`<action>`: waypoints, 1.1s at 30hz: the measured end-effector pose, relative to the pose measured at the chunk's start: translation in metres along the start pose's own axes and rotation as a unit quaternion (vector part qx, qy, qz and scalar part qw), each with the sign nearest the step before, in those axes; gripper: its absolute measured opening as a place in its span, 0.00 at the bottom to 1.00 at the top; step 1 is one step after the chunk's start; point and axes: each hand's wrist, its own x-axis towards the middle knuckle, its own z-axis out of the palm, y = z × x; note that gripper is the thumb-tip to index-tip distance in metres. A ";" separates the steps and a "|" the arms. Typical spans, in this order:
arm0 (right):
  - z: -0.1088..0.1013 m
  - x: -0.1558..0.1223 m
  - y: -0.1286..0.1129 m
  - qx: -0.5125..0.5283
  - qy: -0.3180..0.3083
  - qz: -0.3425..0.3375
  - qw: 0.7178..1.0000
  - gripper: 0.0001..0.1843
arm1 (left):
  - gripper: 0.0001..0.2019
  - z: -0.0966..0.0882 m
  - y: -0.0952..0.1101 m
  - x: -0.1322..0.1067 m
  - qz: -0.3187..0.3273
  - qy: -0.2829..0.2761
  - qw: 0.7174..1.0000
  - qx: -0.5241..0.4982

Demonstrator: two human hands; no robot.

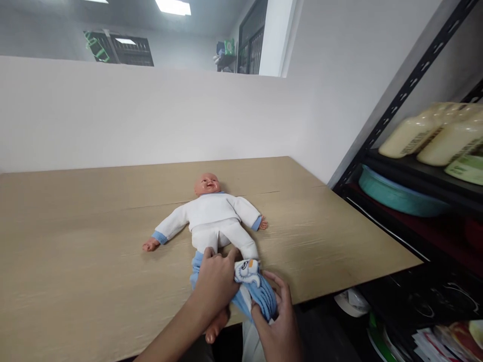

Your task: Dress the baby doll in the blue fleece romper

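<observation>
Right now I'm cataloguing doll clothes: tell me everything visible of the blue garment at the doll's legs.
The blue garment is soft-looking fabric bunched into folds, with a white animal patch showing an eye and orange spot. It lies at the lower legs of the doll, by the near edge of the table. The left hand covers its middle; the right hand holds the bunched end.

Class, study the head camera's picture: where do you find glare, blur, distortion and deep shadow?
Head view: glare on the ceiling light at the top, washed to plain white; the bottles at right look smeared and stretched, their lettering unreadable; the shelf post slants strongly; deep shadow below the teal basin; the doll is fairly clear.
</observation>
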 end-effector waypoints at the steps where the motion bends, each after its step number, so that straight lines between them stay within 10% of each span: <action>1: 0.000 -0.001 0.003 0.016 0.007 0.012 1.000 0.38 | 0.15 0.000 0.000 0.000 -0.004 -0.003 1.000 0.000; 4: 0.004 -0.004 0.014 0.074 0.032 0.060 0.995 0.48 | 0.14 -0.001 0.000 0.000 0.003 -0.013 1.000 -0.012; 9: 0.007 -0.004 0.031 0.134 0.000 0.073 0.988 0.32 | 0.16 -0.003 -0.007 -0.004 0.045 -0.025 0.994 -0.096; 19: -0.007 0.011 0.035 -0.114 -0.092 -0.116 0.982 0.17 | 0.15 -0.026 -0.029 -0.015 0.029 -0.064 0.957 -0.282; 24: -0.001 0.026 0.037 -0.031 -0.079 -0.082 0.993 0.24 | 0.32 -0.044 -0.048 -0.020 0.038 -0.137 0.935 -0.325; 33: 0.014 0.042 0.001 0.099 -0.140 -0.073 0.983 0.22 | 0.29 -0.041 -0.069 -0.016 0.141 -0.180 0.849 -0.475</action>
